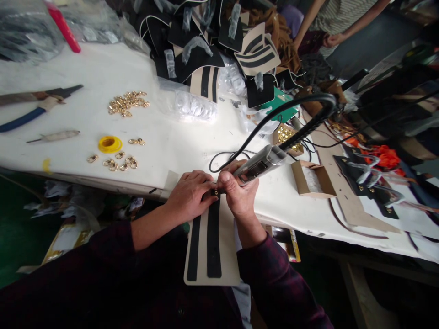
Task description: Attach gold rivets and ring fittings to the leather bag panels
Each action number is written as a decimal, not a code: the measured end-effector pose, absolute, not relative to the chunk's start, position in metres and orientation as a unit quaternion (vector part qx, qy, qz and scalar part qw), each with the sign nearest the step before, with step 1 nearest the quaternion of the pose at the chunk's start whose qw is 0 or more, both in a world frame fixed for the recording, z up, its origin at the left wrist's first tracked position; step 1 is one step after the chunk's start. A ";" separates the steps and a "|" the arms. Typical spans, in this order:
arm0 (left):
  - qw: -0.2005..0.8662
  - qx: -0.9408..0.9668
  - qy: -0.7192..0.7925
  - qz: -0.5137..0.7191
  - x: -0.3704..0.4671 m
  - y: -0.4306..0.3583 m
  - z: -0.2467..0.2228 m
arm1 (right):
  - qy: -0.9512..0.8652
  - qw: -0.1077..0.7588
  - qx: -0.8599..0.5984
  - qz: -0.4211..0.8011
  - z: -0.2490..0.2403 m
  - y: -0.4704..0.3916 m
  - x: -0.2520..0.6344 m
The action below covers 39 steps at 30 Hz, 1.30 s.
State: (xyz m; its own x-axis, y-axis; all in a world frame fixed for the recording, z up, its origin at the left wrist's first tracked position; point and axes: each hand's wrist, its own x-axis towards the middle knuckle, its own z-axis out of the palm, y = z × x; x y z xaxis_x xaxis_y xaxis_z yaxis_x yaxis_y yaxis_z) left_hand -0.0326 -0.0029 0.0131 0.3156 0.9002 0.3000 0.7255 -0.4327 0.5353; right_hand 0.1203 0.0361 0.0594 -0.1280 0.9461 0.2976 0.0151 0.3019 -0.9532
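Note:
My right hand (240, 189) is wrapped round a silver electric screwdriver (262, 162), tilted, with a thick black cord at its upper end. Its working tip is hidden by my fingers. A beige panel (202, 242) with two black strips hangs over the table's front edge towards my lap. My left hand (192, 192) grips the panel's upper end, fingers bent and close to my right thumb. A small gold-coloured fitting (216, 192) shows at the top of one black strip, beside my left fingertips.
On the white table (171, 146) lie gold clasps (128, 103), a yellow tape roll (110, 144), pliers (41, 100) and an awl (56, 135). Small cardboard boxes (302, 180) stand right. Bag panels (202, 59) pile up behind. Another person's hands (331, 40) show at the back.

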 end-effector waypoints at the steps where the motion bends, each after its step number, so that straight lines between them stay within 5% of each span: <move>1: 0.153 0.796 0.510 0.288 -0.032 -0.003 0.013 | -0.607 0.531 -0.386 0.448 0.058 0.037 0.121; 18: 0.161 0.795 0.506 0.293 -0.033 -0.004 0.012 | -0.583 0.545 -0.339 0.498 0.056 0.039 0.124; 22: 0.162 0.796 0.508 0.286 -0.034 -0.004 0.012 | -0.613 0.536 -0.405 0.416 0.084 0.045 0.133; 28: 0.150 0.801 0.506 0.283 -0.033 -0.005 0.013 | -0.734 0.286 -0.599 0.147 0.088 0.081 0.167; 33: 0.127 0.803 0.508 0.286 -0.031 -0.003 0.012 | -0.751 0.146 -0.637 0.095 0.057 0.103 0.191; 36: 0.101 0.803 0.514 0.285 -0.029 -0.004 0.012 | -0.740 0.183 -0.639 0.098 0.058 0.092 0.203; 39: 0.061 0.799 0.533 0.271 -0.026 -0.006 0.015 | -0.681 0.316 -0.639 0.170 0.066 0.048 0.221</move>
